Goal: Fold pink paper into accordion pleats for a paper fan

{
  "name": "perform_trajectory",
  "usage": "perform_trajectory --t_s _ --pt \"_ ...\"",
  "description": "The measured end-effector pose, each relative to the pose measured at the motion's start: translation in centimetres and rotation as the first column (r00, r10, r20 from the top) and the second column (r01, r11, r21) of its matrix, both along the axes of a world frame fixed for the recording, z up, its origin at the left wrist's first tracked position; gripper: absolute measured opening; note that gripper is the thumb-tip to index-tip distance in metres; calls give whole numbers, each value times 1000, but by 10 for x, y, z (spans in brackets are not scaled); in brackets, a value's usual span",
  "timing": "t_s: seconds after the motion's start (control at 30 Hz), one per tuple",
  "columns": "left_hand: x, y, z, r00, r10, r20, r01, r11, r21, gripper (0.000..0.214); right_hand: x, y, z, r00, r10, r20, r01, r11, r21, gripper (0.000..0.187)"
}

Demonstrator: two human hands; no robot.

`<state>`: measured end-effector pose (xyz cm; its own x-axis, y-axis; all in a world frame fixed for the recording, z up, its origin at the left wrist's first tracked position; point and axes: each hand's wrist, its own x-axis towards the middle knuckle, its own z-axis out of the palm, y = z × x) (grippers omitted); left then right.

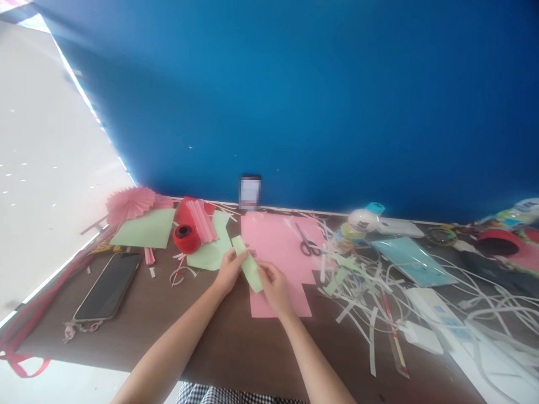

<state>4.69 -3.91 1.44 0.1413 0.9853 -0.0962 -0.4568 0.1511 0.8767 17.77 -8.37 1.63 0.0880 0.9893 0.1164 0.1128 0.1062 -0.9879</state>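
Observation:
Between my two hands is a narrow strip of light green paper (248, 265), tilted from upper left to lower right. My left hand (229, 270) pinches its left edge, thumb on top. My right hand (273, 283) grips the right edge with closed fingers. Below the strip lies pink paper (290, 241) with a stepped cut outline. Scissors (309, 247) with dark handles rest on that paper, right of my hands. Left of my hands lies a green sheet (214, 247), partly under a pleated pink paper (201, 220) and a red ribbon roll (186, 238).
A phone (107, 287) lies at the left, with a pink paper fan (130, 203) behind it. To the right are a glue bottle (357, 224), tangled white cables and paper strips (357, 283), a red pencil-like stick (393, 334) and a power strip (442, 314). A blue wall (295, 101) rises behind.

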Motion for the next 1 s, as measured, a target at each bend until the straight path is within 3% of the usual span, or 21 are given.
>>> perform_trajectory --t_s 0.13,0.37,0.5,0.7,0.83,1.0 --pt "-4 6 0 997 36 66 -28 992 -123 33 -1 1 -2 1000 17 -14 -17 999 -49 25" --pt "-12 16 -3 980 94 175 -64 983 -171 31 6 2 8 985 149 -83 -157 982 -104 25" --pt "-14 19 -4 973 130 188 -105 985 -134 31 9 3 11 993 25 -115 -38 994 -106 24" --pt "-14 13 2 961 196 195 -181 979 -89 49 13 6 5 986 -96 -139 82 992 -100 27" --pt "-15 13 2 967 188 170 -176 981 -82 40 16 8 -2 978 -160 -137 154 986 -55 27" --pt "-14 16 -5 986 118 122 -116 993 -25 30 23 6 -2 969 -236 67 232 971 65 25"
